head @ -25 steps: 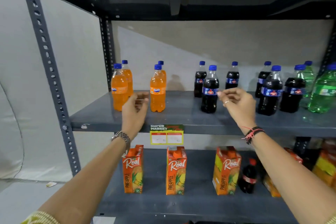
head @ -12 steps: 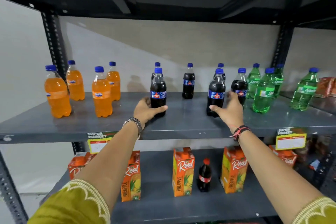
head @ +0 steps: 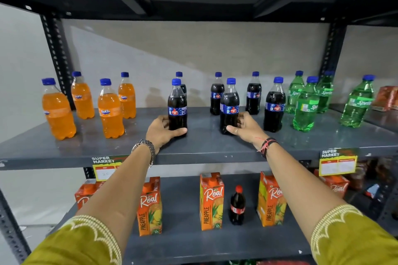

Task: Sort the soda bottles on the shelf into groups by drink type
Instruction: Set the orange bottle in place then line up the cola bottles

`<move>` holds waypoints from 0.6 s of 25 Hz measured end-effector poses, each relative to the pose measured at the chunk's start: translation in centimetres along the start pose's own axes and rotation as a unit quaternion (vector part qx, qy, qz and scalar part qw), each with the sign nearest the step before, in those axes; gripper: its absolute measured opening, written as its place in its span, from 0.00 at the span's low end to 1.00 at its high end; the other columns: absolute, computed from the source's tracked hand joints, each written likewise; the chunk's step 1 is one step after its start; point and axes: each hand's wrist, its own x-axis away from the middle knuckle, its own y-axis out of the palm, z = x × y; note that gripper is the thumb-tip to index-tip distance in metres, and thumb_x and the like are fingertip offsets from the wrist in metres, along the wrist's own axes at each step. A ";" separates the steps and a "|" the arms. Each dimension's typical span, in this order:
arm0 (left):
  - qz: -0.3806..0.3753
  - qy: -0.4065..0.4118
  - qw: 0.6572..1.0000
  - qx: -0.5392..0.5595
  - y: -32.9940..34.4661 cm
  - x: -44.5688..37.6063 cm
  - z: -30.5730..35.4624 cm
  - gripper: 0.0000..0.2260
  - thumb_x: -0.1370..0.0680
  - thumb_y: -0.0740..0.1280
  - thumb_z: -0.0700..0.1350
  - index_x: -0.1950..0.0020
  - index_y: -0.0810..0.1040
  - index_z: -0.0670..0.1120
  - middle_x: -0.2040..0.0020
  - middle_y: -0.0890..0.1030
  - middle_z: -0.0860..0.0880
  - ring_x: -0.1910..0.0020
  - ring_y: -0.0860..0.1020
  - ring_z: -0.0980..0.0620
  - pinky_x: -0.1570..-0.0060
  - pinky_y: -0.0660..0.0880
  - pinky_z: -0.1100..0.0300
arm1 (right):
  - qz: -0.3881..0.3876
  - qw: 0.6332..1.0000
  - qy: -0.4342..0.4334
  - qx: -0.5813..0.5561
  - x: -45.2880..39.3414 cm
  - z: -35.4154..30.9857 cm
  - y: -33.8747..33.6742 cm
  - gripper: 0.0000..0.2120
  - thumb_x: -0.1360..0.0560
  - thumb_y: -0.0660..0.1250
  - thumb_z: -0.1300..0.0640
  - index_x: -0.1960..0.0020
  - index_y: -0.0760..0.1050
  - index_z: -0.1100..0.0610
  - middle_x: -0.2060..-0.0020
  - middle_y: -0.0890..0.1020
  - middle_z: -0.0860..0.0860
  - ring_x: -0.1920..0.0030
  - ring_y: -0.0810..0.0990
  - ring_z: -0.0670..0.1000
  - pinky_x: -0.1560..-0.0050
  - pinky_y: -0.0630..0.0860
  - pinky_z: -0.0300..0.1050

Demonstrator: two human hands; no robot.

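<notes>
Both hands on colas, shelf pretty much sorted already

Left hand (head: 162, 130) is wrapped around the base of one front cola bottle (head: 177, 108), right hand (head: 244, 123) is gripping the bottom of another cola bottle (head: 229, 108), both standing upright on the middle shelf (head: 204, 146). Looks like the tidying step: the colas sit spread out, so I'd guess the next move is sliding these two back toward the other dark blue-capped ones behind them, without knocking anything over. Left of the colas, four orange Fanta bottles (head: 111, 109); right of them, the green Sprite bottles (head: 305, 105). All with blue caps.
</notes>
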 end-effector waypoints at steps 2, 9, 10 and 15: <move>0.000 0.002 1.000 -0.015 0.1 0.1 0.0 0.36 0.39 0.79 0.45 0.35 0.68 0.42 0.35 0.76 0.42 0.38 0.75 0.47 0.34 0.70 0.47 | -0.013 1.000 -0.002 0.007 -0.2 -0.1 0.1 0.28 0.30 0.70 0.64 0.34 0.62 0.63 0.35 0.73 0.59 0.35 0.73 0.55 0.34 0.69 0.46; -0.009 0.025 0.999 -0.047 0.3 0.2 0.0 0.31 0.34 0.75 0.43 0.33 0.68 0.41 0.35 0.76 0.42 0.37 0.75 0.46 0.33 0.69 0.49 | -0.015 0.999 0.002 -0.034 0.0 -0.2 0.0 0.25 0.31 0.70 0.68 0.36 0.66 0.64 0.39 0.77 0.62 0.39 0.76 0.57 0.37 0.71 0.46; -0.009 0.029 0.998 -0.051 0.4 0.2 0.1 0.30 0.33 0.75 0.42 0.34 0.69 0.40 0.35 0.76 0.41 0.37 0.75 0.46 0.33 0.69 0.49 | -0.015 0.999 0.002 -0.035 0.1 -0.3 0.0 0.25 0.31 0.70 0.68 0.36 0.66 0.64 0.39 0.77 0.62 0.39 0.76 0.56 0.38 0.71 0.45; -0.013 0.036 0.997 -0.064 0.4 0.0 0.0 0.28 0.32 0.74 0.41 0.34 0.70 0.41 0.37 0.78 0.42 0.39 0.77 0.46 0.34 0.70 0.51 | -0.018 0.999 0.001 -0.037 0.3 -0.4 0.0 0.25 0.30 0.69 0.68 0.35 0.66 0.64 0.39 0.77 0.60 0.39 0.76 0.55 0.40 0.71 0.43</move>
